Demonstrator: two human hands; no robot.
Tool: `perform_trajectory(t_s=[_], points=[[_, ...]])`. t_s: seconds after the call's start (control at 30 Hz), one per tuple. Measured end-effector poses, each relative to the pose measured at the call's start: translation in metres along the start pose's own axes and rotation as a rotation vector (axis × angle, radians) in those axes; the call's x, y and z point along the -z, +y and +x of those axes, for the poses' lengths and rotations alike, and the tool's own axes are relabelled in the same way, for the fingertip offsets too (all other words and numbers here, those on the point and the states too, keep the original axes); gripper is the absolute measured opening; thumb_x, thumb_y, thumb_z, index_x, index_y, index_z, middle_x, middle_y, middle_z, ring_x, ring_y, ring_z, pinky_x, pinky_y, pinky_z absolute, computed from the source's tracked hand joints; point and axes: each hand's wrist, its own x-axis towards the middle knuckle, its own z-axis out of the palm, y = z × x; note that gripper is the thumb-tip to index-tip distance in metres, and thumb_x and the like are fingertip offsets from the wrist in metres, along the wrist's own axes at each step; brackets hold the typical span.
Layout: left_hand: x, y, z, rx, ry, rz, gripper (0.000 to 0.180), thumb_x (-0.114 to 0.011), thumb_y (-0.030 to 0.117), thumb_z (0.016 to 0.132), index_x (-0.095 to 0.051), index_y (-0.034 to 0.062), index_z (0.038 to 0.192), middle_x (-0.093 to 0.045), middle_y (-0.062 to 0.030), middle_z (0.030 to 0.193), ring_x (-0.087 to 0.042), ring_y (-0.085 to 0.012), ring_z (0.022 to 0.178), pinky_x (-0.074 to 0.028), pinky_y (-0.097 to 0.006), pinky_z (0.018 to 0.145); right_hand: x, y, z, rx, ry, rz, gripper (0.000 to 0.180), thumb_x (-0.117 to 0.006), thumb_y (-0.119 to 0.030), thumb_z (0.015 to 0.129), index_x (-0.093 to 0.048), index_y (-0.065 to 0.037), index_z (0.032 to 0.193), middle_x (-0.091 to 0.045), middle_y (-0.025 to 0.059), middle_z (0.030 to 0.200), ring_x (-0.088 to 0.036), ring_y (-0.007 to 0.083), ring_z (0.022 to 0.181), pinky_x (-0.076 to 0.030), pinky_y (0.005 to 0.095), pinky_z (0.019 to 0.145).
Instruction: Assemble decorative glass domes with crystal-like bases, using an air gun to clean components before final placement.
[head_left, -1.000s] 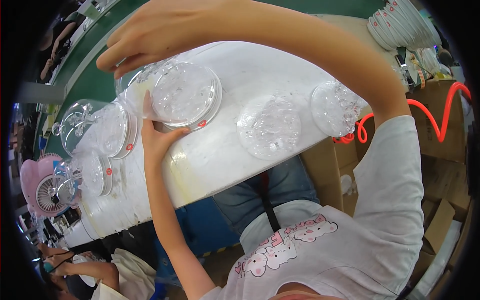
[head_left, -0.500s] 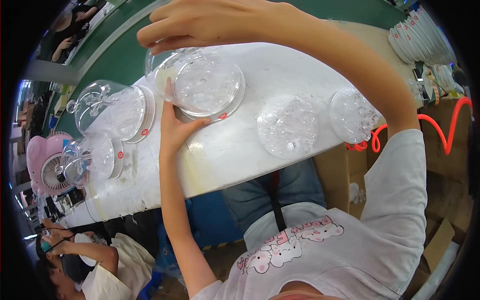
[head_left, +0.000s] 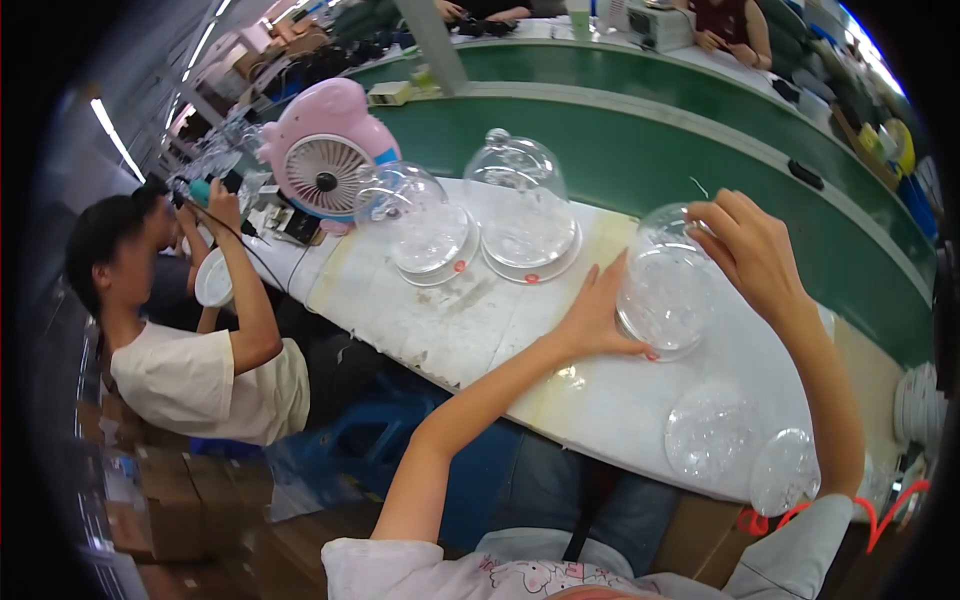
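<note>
In front of me a clear dome (head_left: pixel 652 228) stands on its round transparent base (head_left: pixel 668 345). My left hand (head_left: pixel 592 318) curves around the near left side of the base, thumb along the front edge by a small red mark and fingers up the side. At the dome's top, my right hand (head_left: pixel 745 245) has its fingers bent together in a pinch; they cover the part they grip. Two similar domed pieces stand to the left: a larger dome (head_left: pixel 518 180) and a smaller dome (head_left: pixel 405 195), both on round bases.
Near my right forearm lie two clear discs, one larger disc (head_left: pixel 712 430) and one smaller disc (head_left: pixel 785 472). A red coiled hose (head_left: pixel 872 530) hangs beyond them. White plates (head_left: pixel 918 405) are stacked far right. A pink fan (head_left: pixel 330 130) stands left, near a co-worker (head_left: pixel 200 365) holding a white round piece.
My view has swung to the left, bringing the fan and co-worker further in. Both hands stay at the same dome, the right at its top and the left at its base.
</note>
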Motion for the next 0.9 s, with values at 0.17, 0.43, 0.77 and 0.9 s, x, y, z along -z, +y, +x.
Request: perform_trajectory(t_s=[0.17,0.43,0.77,0.9], points=[[0.004,0.0,-0.003,0.034,0.004,0.021,0.122,-0.077,0.052,0.051,-0.012,-0.0018,0.138,-0.027,-0.0231,0.138,-0.024,-0.0375,0.131,-0.009,-0.055,0.107,-0.004,0.001,0.001,-0.058,0.005,0.034,0.012,-0.062,-0.014,0.08,-0.055,-0.01,0.089,-0.046,0.0048,0.072,-0.05,0.02,0.065,-0.042,0.0318,0.054],[-0.002,0.001,-0.006,0.053,-0.013,0.013,0.127,-0.076,0.056,0.049,-0.006,0.0,0.14,-0.023,-0.0224,0.141,-0.024,-0.0344,0.132,-0.006,-0.056,0.107,-0.01,-0.004,-0.018,-0.422,-0.067,0.58,0.053,-0.071,-0.027,0.071,-0.049,-0.009,0.116,-0.052,0.0086,0.11,-0.051,0.0231,0.105,-0.04,0.0328,0.092],[-0.002,-0.011,0.002,0.02,0.006,-0.052,0.132,-0.081,0.054,0.045,-0.01,-0.0077,0.138,-0.026,-0.0286,0.138,-0.025,-0.0398,0.13,-0.017,-0.045,0.109,-0.024,0.002,-0.012,-0.354,-0.048,0.621,0.065,-0.078,-0.03,0.064,-0.049,-0.007,0.118,-0.055,0.0076,0.116,-0.051,0.022,0.11,-0.037,0.0322,0.095],[0.001,-0.007,0.006,0.033,0.005,-0.192,0.126,-0.083,0.045,0.048,-0.011,-0.0066,0.138,-0.026,-0.026,0.139,-0.027,-0.0374,0.13,-0.022,-0.04,0.108,-0.022,0.004,-0.013,-0.369,-0.104,0.599,0.062,-0.075,-0.028,0.068,-0.048,-0.007,0.12,-0.05,0.0088,0.126,-0.046,0.0219,0.117,-0.033,0.04,0.103]])
